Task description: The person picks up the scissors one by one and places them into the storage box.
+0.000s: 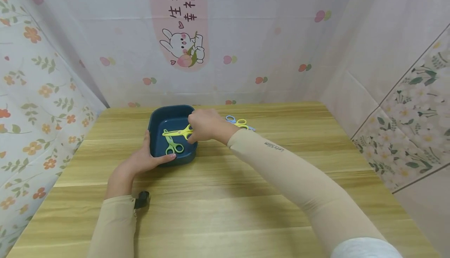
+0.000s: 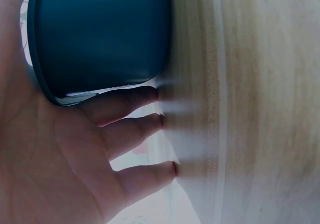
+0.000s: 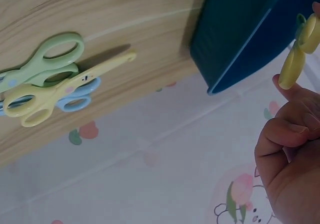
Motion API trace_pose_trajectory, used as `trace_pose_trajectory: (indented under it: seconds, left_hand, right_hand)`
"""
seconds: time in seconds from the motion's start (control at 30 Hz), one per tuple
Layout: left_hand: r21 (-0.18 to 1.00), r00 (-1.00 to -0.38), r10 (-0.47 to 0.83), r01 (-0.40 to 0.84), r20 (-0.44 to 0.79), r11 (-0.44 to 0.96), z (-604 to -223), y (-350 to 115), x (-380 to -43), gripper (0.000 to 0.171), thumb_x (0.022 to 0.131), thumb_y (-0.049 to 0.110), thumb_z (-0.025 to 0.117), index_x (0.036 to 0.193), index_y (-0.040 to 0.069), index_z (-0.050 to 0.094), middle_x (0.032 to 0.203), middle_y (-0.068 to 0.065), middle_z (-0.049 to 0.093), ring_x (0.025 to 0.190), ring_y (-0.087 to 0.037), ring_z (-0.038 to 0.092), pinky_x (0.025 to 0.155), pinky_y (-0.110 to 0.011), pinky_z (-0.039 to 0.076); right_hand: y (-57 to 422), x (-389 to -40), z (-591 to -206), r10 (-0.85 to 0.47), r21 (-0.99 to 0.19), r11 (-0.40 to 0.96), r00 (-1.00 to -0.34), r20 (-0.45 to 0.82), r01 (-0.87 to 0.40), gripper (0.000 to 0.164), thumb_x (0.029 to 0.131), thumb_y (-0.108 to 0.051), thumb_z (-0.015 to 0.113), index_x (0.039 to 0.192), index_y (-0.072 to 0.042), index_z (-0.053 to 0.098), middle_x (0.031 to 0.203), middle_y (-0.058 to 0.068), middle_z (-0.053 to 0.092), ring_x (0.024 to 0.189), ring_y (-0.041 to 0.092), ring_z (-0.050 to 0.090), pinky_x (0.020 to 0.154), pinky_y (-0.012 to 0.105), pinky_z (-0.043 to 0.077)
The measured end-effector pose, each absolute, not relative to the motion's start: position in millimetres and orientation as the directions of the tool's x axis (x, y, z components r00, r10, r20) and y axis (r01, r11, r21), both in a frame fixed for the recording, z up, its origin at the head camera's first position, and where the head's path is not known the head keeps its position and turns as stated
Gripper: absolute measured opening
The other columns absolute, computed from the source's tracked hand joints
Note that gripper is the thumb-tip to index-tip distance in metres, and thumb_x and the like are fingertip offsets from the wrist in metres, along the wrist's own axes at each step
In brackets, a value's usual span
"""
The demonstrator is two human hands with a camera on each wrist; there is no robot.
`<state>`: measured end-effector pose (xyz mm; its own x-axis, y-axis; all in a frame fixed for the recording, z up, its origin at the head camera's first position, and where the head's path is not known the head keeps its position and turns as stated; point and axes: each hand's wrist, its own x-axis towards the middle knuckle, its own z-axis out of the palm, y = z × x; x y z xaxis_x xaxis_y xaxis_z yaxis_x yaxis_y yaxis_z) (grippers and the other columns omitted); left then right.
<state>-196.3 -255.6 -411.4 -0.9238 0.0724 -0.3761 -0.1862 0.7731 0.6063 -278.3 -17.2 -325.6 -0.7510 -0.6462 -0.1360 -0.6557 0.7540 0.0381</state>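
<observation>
A dark blue box [image 1: 172,109] stands at the table's back left. My left hand [image 1: 144,158] spans its near left corner, thumb at the front rim; in the left wrist view the fingers [image 2: 132,134] are mostly straight, their tips at the table. Over the box, my right hand [image 1: 207,125] pinches yellow scissors [image 1: 181,133] by the handles, blades pointing left. Light green scissors [image 1: 172,145] lie inside the box, partly beneath the yellow pair. The box's outer wall [image 2: 100,33] fills the left wrist view's top.
Right of the box, more scissors lie piled: light green [image 3: 55,58], yellow [image 3: 65,91] and blue [image 3: 77,101]. My right forearm [image 1: 281,164] crosses above the wooden table [image 1: 225,219]. Patterned curtains [image 1: 253,39] hang behind and at both sides.
</observation>
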Motion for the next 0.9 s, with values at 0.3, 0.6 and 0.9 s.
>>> trace_pose_trajectory:
  seconds: [0.3,0.6,0.9]
  left_hand:
    - [0.612,-0.924,0.073,-0.189,-0.376,0.768,-412,-256,-197,0.148,0.086,0.082,0.067,0.157,0.013,-0.043,0.172,-0.040,0.006,0.152,-0.059,0.031,0.124,-0.070,0.032]
    - [0.624,-0.924,0.085,-0.183,-0.374,0.760,-409,-256,-195,0.147,0.087,0.081,0.066,0.156,0.013,-0.044,0.172,-0.040,0.006,0.151,-0.059,0.031,0.124,-0.071,0.032]
    - [0.621,-0.924,0.094,-0.172,-0.371,0.765,-409,-256,-195,0.148,0.087,0.080,0.067,0.157,0.011,-0.043,0.172,-0.041,0.007,0.153,-0.059,0.031,0.124,-0.069,0.034]
  right_hand:
    - [-29,-282,-327,-0.660,0.041,0.739,-0.735,-0.157,-0.673,0.036,0.090,-0.053,0.080,0.098,-0.019,0.072,0.091,-0.006,0.063,0.084,0.012,0.057,0.061,0.027,0.043]
    - [-44,-285,-329,-0.672,0.055,0.721,-0.716,-0.191,-0.691,0.033,0.092,-0.050,0.078,0.100,-0.019,0.070,0.086,-0.007,0.063,0.081,0.011,0.058,0.065,0.028,0.046]
    - [-49,-283,-338,-0.679,0.050,0.711,-0.703,-0.211,-0.702,0.031,0.092,-0.050,0.079,0.097,-0.020,0.072,0.087,-0.008,0.066,0.081,0.011,0.060,0.065,0.028,0.048]
